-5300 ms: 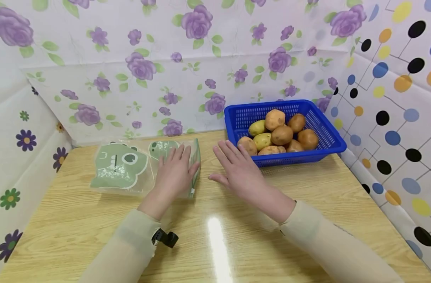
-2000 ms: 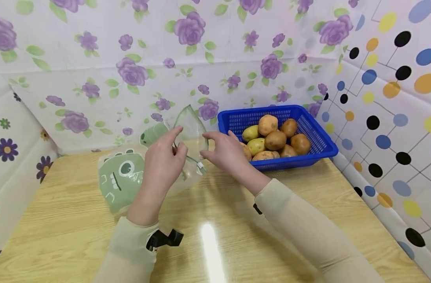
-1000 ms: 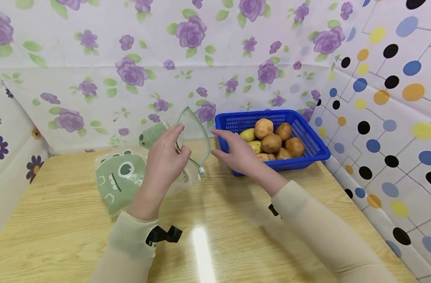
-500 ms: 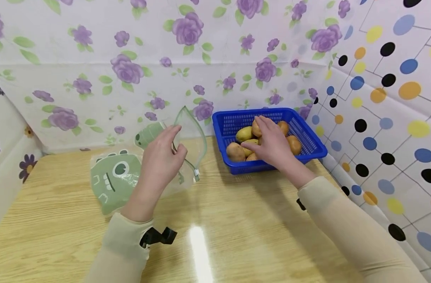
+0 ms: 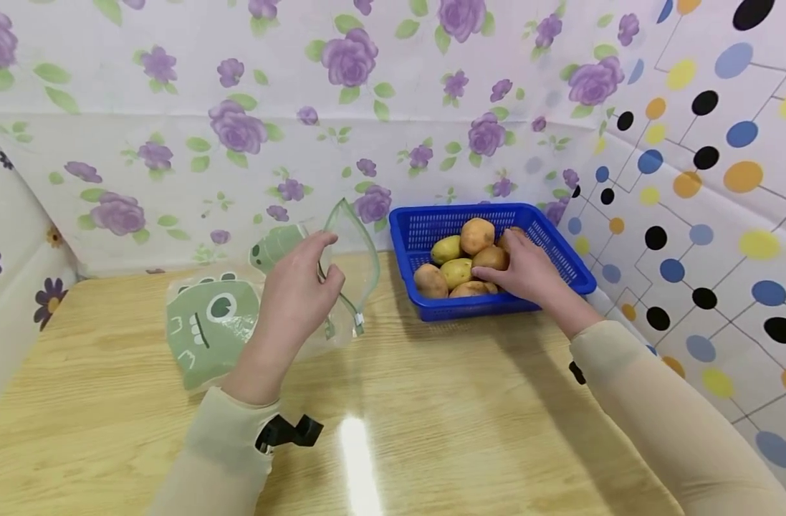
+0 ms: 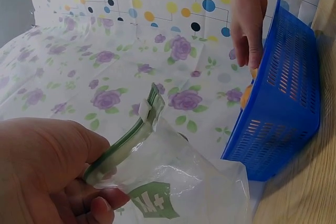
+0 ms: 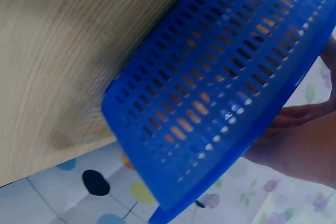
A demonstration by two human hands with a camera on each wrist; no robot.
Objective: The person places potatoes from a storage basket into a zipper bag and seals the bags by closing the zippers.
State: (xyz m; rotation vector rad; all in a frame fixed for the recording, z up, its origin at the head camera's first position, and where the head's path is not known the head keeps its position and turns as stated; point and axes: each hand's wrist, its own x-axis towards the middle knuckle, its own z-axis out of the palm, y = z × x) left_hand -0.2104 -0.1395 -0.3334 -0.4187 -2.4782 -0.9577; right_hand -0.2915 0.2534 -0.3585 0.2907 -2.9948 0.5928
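My left hand (image 5: 297,290) pinches the green zip edge of a clear slider bag (image 5: 357,236) printed with a green dinosaur. In the head view the bag's mouth gapes toward the right; in the left wrist view its white slider (image 6: 144,109) shows above the thumb. On the right, my right hand (image 5: 529,269) reaches into a blue plastic basket (image 5: 470,312). Its fingers are spread over the brown potatoes (image 5: 491,259) on the right side, thumb beside one of them. The fingertips are partly hidden among the potatoes. In the right wrist view the basket wall covers most of the hand.
Beside the brown potatoes lie yellow ones (image 5: 457,272) and paler tan ones (image 5: 477,235). The wooden table (image 5: 431,416) meets a floral cloth wall (image 5: 289,129) behind and a dotted cloth wall (image 5: 702,215) at the right, close to the basket.
Both hands started flat; the left then took the bag's edge and the bag's mouth was spread apart. The right hand let go of the bag and moved right into the basket, over the right-side potatoes.
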